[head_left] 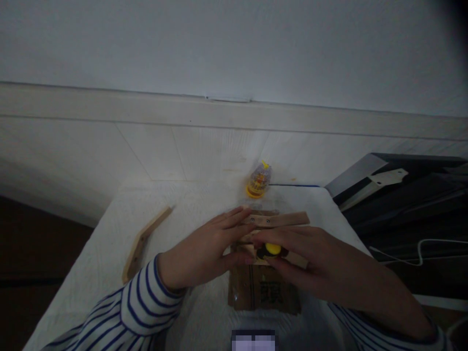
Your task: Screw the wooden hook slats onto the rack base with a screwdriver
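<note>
My right hand (pixel 310 253) is closed round a screwdriver (pixel 273 249) with a yellow and black handle, seen nearly end-on from above. Its tip is hidden below my fingers. Under it lie several light wooden strips, one of them a wooden strip (pixel 292 219) with two dark screw heads showing. My left hand (pixel 212 243) rests across the left ends of these strips, fingers stretched out and thumb apart, steadying them. Beneath the wood is a brown cardboard piece (pixel 252 292) with a printed black character. How the strips join is partly covered by my hands.
An angled wooden piece (pixel 139 248) lies on the white-covered table (pixel 98 273) at the left. Near the wall stands a clear container (pixel 259 180) with a yellow base. Dark panels (pixel 402 195) and a white cable (pixel 419 251) are beyond the table's right edge.
</note>
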Motion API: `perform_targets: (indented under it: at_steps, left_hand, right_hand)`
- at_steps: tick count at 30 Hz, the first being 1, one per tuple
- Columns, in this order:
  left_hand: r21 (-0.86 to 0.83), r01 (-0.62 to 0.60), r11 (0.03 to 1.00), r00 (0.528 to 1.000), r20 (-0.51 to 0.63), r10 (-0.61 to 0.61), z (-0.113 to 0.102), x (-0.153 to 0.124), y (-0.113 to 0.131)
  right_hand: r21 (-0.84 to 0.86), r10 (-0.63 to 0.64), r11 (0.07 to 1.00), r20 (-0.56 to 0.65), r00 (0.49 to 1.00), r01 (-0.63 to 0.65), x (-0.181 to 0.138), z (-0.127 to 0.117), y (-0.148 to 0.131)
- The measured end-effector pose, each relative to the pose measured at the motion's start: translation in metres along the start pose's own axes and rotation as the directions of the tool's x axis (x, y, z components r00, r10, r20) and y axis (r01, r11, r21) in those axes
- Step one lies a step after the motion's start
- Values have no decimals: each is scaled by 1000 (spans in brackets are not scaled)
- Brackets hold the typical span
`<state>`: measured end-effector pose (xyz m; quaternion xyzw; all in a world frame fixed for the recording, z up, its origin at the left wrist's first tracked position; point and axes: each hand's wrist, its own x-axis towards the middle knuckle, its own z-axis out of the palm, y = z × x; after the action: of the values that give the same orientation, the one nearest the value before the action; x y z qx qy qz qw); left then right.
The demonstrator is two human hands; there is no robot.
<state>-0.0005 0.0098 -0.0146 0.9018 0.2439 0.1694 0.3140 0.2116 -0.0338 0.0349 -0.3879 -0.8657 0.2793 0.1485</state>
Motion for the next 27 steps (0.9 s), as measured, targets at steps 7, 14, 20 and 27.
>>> perform_targets:
  at_steps: [7, 14, 20, 27]
  left_hand:
    - [21, 24, 999, 999, 32, -25, -1, 0, 0]
    - [30, -7, 1000, 1000, -10, 7, 0, -1, -2]
    - [66, 18, 998, 1000, 16, -19, -1, 0, -1]
    - [39, 22, 999, 999, 27, -23, 0, 0, -2]
  right_hand:
    - [-99, 32, 994, -50, 998, -37, -2, 0, 1]
    - [-152, 61, 986, -46, 997, -67, -3, 2, 1]
    - [-188, 55, 980, -81, 995, -69, -4, 5, -3]
    - [-131, 19, 991, -56, 998, -27, 2, 0, -3]
